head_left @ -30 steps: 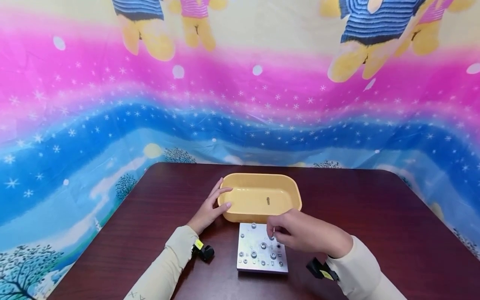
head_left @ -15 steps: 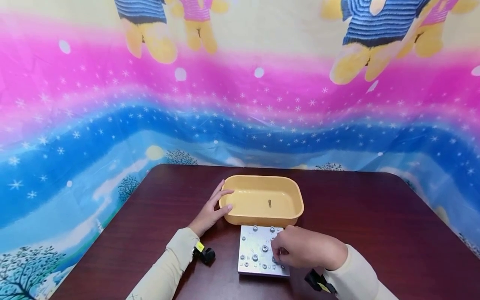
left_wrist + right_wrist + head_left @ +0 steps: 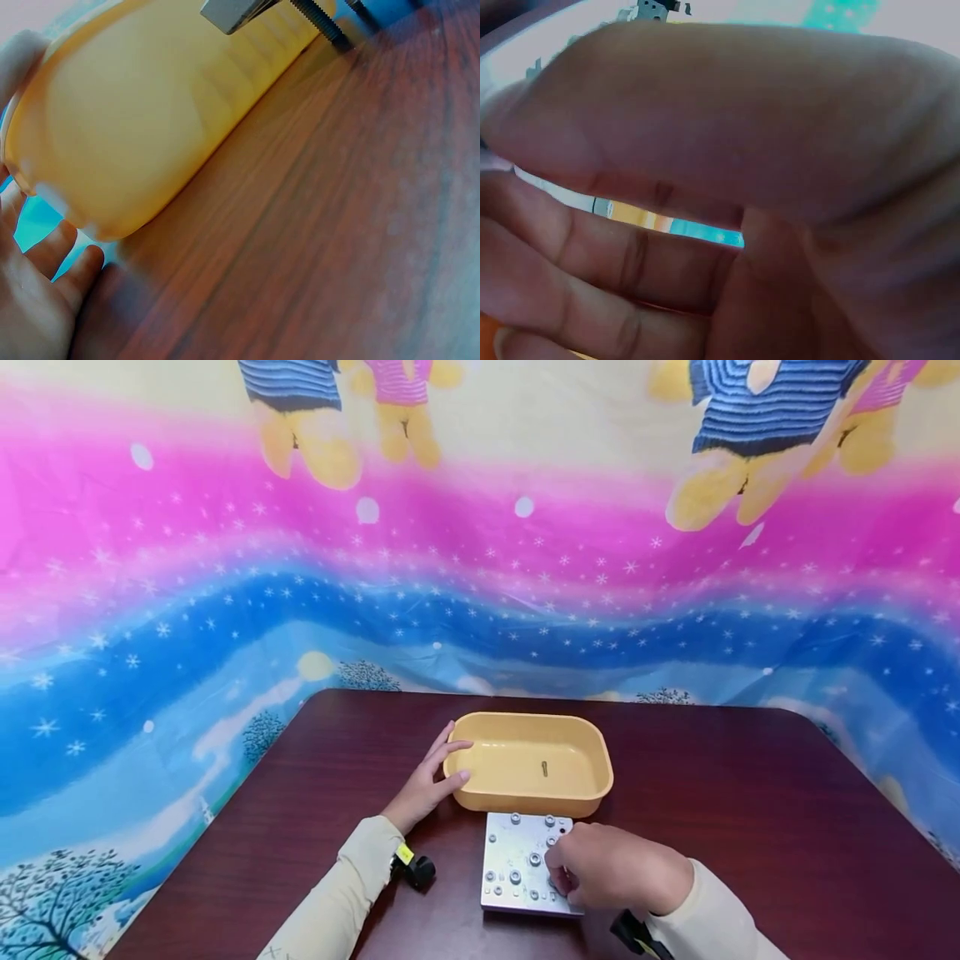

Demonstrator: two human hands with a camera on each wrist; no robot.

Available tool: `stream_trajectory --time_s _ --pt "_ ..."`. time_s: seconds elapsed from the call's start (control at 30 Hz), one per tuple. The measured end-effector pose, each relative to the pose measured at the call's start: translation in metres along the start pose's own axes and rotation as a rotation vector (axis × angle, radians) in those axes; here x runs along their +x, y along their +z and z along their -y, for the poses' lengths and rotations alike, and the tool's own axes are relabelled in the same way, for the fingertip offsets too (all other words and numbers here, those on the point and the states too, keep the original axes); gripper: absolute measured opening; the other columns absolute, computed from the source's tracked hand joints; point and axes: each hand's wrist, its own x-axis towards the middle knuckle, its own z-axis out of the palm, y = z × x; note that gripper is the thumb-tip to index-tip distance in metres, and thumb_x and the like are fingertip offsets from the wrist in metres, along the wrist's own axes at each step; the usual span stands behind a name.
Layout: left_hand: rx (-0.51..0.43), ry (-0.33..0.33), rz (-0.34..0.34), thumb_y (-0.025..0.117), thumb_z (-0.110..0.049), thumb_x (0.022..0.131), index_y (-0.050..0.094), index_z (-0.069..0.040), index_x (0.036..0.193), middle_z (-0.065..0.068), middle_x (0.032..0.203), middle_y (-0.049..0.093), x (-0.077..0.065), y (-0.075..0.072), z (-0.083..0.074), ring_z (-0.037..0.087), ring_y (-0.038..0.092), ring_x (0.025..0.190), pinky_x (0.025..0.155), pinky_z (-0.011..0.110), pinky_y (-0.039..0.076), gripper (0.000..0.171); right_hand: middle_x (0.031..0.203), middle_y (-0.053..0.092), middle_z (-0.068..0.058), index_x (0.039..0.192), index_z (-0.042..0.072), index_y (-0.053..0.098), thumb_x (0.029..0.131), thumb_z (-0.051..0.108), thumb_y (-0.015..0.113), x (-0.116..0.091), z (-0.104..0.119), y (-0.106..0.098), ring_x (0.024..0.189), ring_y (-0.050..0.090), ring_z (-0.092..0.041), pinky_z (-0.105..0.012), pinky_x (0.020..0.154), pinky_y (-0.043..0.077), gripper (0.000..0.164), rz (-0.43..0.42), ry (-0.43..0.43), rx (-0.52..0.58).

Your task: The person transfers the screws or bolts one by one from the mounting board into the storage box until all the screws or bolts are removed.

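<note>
My left hand holds the left end of a yellow plastic basin, its thumb and index finger reaching over the rim. In the left wrist view, its other fingers lie along the outside of the basin's wall. A square metal plate studded with several socket-head bolts stands in front of the basin. Threaded bolt shanks stick out below the plate in the left wrist view. My right hand has thumb and index finger pinched at a bolt near the plate's right front corner; the fingers hide that bolt.
One loose bolt lies inside the basin. All stands on a dark red-brown wooden table, with a printed curtain behind its far edge. A black wrist camera sits on the left wrist.
My right hand has moved from a bolt near the plate's rear right down to one nearer its front right. The left hand stays on the basin. The head view has shifted slightly.
</note>
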Motion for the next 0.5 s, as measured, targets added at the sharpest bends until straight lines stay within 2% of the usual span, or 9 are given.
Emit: stream_trajectory --time_s 0.5 --pt "0.005 0.018 -0.008 0.059 -0.011 0.095 0.045 -0.001 0.141 -0.001 0.161 0.002 -0.001 0.001 -0.002 0.024 0.000 0.148 0.113 0.054 0.017 0.049 0.050 0.037 0.007 0.055 0.019 0.047 0.075 0.009 0.073 -0.001 0.011 0.008 0.045 0.030 -0.010 -0.026 0.045 0.026 0.034 -0.027 0.145 -0.161"
